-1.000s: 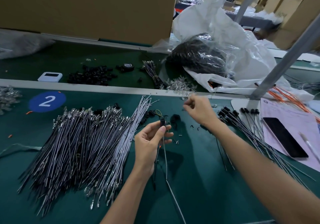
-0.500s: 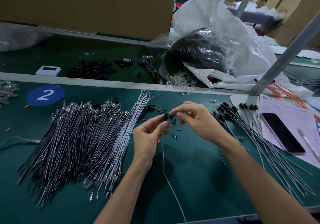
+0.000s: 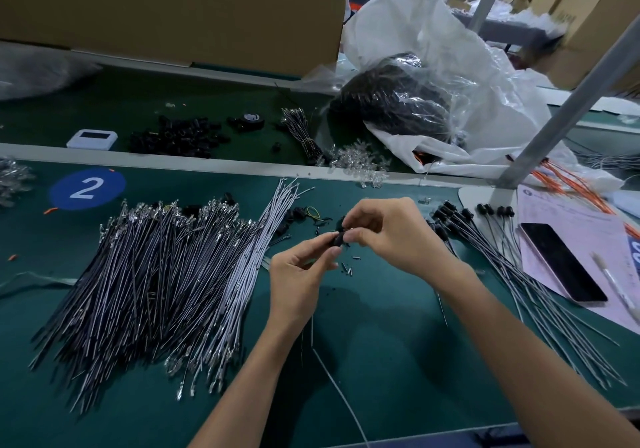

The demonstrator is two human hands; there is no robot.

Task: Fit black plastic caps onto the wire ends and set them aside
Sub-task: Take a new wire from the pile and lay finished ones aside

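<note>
My left hand (image 3: pixel 300 274) pinches a black plastic cap (image 3: pixel 338 239) at the end of a grey wire (image 3: pixel 332 375) that hangs down toward the table's near edge. My right hand (image 3: pixel 391 234) meets it from the right, fingertips closed on the same cap. A large heap of uncapped grey wires (image 3: pixel 156 284) with metal terminals lies to the left. Wires with black caps fitted (image 3: pixel 491 257) fan out on the right. A few loose black caps (image 3: pixel 298 215) lie just behind my hands.
A phone (image 3: pixel 562 262) and a pen rest on a pink sheet at right. Behind the white strip lie a pile of black caps (image 3: pixel 176 135), a tape roll (image 3: pixel 252 120), a white device (image 3: pixel 91 139) and a plastic bag (image 3: pixel 433 101). A metal post (image 3: pixel 554 115) slants at right.
My right hand came back from the far side of the table and closed in on the cap that my left hand holds. The left hand rose slightly with the wire.
</note>
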